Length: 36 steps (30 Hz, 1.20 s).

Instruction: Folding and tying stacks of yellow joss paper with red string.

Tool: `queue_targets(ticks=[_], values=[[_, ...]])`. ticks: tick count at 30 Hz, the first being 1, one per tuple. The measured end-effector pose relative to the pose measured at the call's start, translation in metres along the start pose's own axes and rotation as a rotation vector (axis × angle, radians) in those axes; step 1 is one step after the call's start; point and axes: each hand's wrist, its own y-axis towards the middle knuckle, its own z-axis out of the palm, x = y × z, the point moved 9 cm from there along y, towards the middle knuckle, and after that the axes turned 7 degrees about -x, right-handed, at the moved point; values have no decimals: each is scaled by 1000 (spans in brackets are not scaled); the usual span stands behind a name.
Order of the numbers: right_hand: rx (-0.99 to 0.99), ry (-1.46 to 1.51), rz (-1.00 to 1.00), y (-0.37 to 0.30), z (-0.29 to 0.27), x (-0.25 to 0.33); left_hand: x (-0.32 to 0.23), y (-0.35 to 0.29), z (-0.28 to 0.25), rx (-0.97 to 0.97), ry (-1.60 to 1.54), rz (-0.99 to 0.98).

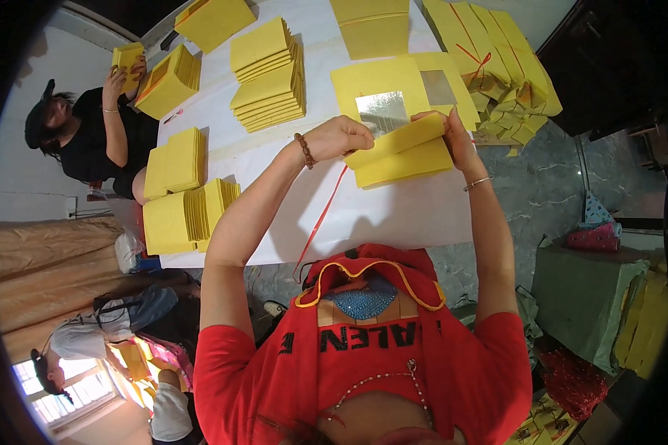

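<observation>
A yellow paper sheet (404,169) with a raised fold is in front of me on the white-covered table. My left hand (343,136), a beaded bracelet at its wrist, pinches the fold's left end. At the fold's right end my right hand (459,141) grips the paper between thumb and fingers. Just beyond lies a yellow paper with a silver foil square (382,110), partly covered by the fold. Another yellow paper with a foil patch (439,87) is beside it. A red string (323,215) trails from near my left hand over the table's near edge.
Stacks of folded yellow paper (271,96) stand along the table's left side (274,159). Yellow bundles tied with red string (490,52) fill the far right corner. A person in black (89,141) holds yellow paper at the left. Others work at lower left. A grey-green covered box (583,297) stands right.
</observation>
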Motion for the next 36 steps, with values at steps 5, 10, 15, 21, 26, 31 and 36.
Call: queue_targets(ticks=[5, 10, 15, 21, 26, 31, 36], values=[[-26, -114, -19, -2, 0, 2, -1, -1, 3, 16, 69, 9], [52, -179, -107, -6, 3, 12, 1, -5, -3, -111, 5, 107], [-4, -356, -77, -3, -3, 11, -34, -29, 7, -379, 128, 475], [-29, -298, 57, -5, -2, 8, -60, -51, 32, -294, 563, 743], [-31, -278, 64, -3, -3, 5, -57, -53, 32, -319, 656, 685], [-30, -259, 47, -5, -1, 9, -54, -48, 29, -277, 652, 643], [8, -347, -39, -4, 1, 15, -51, -49, 28, -334, 630, 726]])
